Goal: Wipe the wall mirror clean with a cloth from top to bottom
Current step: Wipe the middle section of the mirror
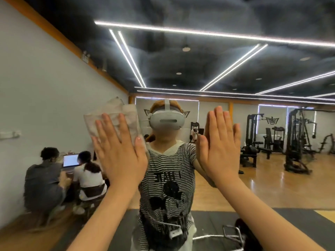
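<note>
The left hand (117, 151) presses a pale cloth (112, 120) flat against the mirror (217, 60) with straight, spread fingers, and the right hand (220, 142) lies open against the glass beside it, holding nothing. The likeliest fault, as I judge it, is that the cloth slips: it is only pinned by a flat palm, not gripped, and its loose top corner stands free above the fingertips, so a quick downward stroke could fold it or leave it behind. The bare right palm may also leave fresh smears on glass meant to be cleaned. Much glass shows above the hands, so starting here would miss the top. No frame edge is in view; the mirror runs past the picture on every side, leaving open room for sweeps in all directions.
</note>
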Available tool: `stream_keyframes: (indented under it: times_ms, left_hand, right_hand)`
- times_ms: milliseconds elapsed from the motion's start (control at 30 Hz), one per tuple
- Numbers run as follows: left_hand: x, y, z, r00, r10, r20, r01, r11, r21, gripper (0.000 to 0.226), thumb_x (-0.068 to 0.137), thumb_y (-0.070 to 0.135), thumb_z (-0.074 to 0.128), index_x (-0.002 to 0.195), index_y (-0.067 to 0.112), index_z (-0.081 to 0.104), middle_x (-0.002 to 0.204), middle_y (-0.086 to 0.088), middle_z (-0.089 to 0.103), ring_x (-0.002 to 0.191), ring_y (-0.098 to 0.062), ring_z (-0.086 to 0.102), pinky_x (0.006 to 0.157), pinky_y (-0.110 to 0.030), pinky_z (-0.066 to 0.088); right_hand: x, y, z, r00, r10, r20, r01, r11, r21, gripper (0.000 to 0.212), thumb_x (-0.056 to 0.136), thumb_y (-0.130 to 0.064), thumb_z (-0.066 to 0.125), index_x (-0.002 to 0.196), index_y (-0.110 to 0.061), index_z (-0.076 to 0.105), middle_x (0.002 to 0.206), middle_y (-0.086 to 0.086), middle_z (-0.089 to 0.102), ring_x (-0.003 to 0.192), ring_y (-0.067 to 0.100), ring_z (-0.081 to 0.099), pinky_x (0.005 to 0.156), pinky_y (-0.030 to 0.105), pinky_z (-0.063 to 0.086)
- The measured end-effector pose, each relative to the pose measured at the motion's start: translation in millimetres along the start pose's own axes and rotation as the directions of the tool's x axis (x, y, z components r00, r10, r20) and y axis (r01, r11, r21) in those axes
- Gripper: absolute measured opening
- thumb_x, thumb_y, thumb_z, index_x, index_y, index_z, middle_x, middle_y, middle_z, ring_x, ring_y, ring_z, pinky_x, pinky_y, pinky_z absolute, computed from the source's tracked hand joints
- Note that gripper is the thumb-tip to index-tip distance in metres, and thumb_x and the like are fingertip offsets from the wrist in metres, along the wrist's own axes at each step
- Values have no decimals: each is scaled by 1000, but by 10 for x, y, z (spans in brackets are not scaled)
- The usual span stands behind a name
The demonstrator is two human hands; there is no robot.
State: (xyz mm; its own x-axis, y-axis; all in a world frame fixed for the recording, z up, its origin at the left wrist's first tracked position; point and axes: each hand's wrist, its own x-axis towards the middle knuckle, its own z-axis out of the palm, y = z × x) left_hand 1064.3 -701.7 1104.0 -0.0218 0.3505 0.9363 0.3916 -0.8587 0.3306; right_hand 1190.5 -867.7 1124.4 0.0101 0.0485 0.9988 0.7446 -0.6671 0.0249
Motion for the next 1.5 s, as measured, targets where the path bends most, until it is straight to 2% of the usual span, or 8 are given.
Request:
stream_keyframes:
  times_ms: [433,567,633,733,833,1133,1300,1500]
  left_hand:
    - [-201,232,58,998,61,32,-64,989,133,64,98,43,17,153,14,0,161,-20,3,148,-36,3,115,-31,-19]
    - [-217,267,59,999,31,18,-33,987,157,66,97,41,16,154,7,12,160,-20,7,147,-37,6,115,-31,-17]
    - [-225,284,57,1000,11,19,-14,987,160,68,96,42,16,154,6,14,160,-20,8,148,-36,7,118,-40,-8]
    - [-221,268,23,999,19,49,-26,987,158,67,96,43,15,153,8,8,161,-18,6,148,-34,5,118,-51,4]
    - [-228,257,0,998,28,57,-38,985,170,67,97,43,15,153,8,8,161,-17,6,149,-32,3,119,-42,-4]
    - [-233,234,48,999,53,4,-52,983,175,66,97,42,18,153,7,14,160,-19,13,147,-34,10,115,-24,-15]
    - [-248,266,41,999,43,-22,-40,990,138,67,96,41,18,153,7,19,160,-18,13,148,-33,9,118,-41,-1]
    - [-245,276,25,1000,31,-4,-30,989,146,65,96,39,18,154,8,18,161,-17,11,148,-33,9,117,-46,3]
  right_hand:
    - [19,71,-107,992,-55,111,47,996,69,62,95,-36,33,149,-8,30,157,13,26,146,24,18,117,43,6]
    - [38,432,-348,974,-182,136,161,975,150,58,94,-36,32,144,-9,44,152,11,39,143,25,31,114,51,25]
    - [33,742,-447,973,-188,130,171,976,135,58,94,-36,32,144,-10,42,153,10,37,144,23,27,114,53,26]
    - [-7,1255,-472,976,-151,158,141,988,69,61,96,-37,32,150,-11,30,159,9,24,147,19,10,118,52,15]
    - [-41,1629,-427,968,-115,221,118,993,3,65,98,-45,29,154,-15,18,162,7,14,148,19,5,119,45,-1]
    - [-96,1738,-358,978,-153,139,158,987,-20,66,96,-47,30,152,-15,15,159,6,13,146,20,10,118,45,2]
    - [-72,1725,-386,978,-158,138,158,987,7,64,97,-45,30,152,-14,18,157,4,12,146,18,7,117,44,3]
    - [-110,1953,-621,969,-200,145,187,977,103,61,97,-37,29,152,-11,28,158,5,13,147,16,5,119,33,-7]
